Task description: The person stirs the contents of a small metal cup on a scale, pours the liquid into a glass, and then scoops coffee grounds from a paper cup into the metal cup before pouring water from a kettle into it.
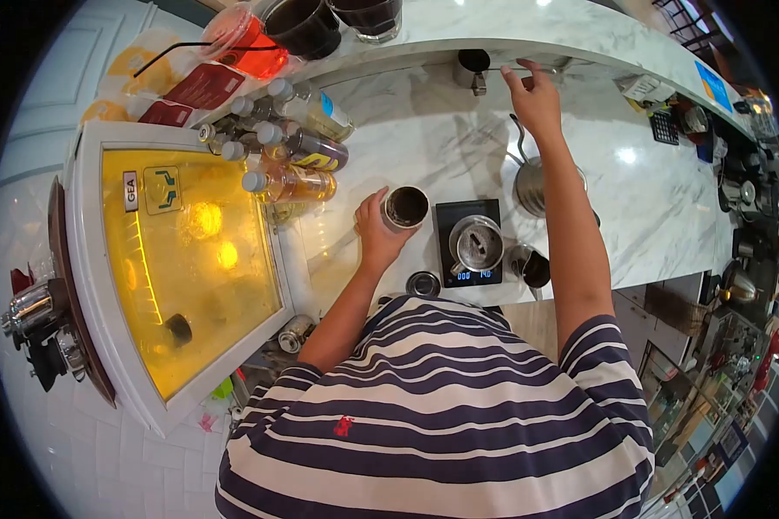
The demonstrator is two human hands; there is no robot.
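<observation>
My left hand [383, 232] is wrapped round a small round cup [406, 208] with dark contents, held over the counter left of the scale. My right hand [535, 97] reaches far to the back, its fingers pinching a thin metal rod [504, 69] that lies roughly level; its kind is too small to tell. Just left of those fingers stands a metal pitcher [473, 73]. Between my arms a black digital scale [447, 216] with lit blue digits carries a metal-rimmed vessel [478, 245]. A gooseneck kettle [531, 186] stands partly behind my right forearm.
Several bottles [299, 183] crowd the left beside a yellow-lit glass case [201, 277]. Dark cups [303, 30] and a red drink [251, 48] stand on the raised ledge. A metal cup [530, 266] and a small round dish [422, 284] sit near the front edge.
</observation>
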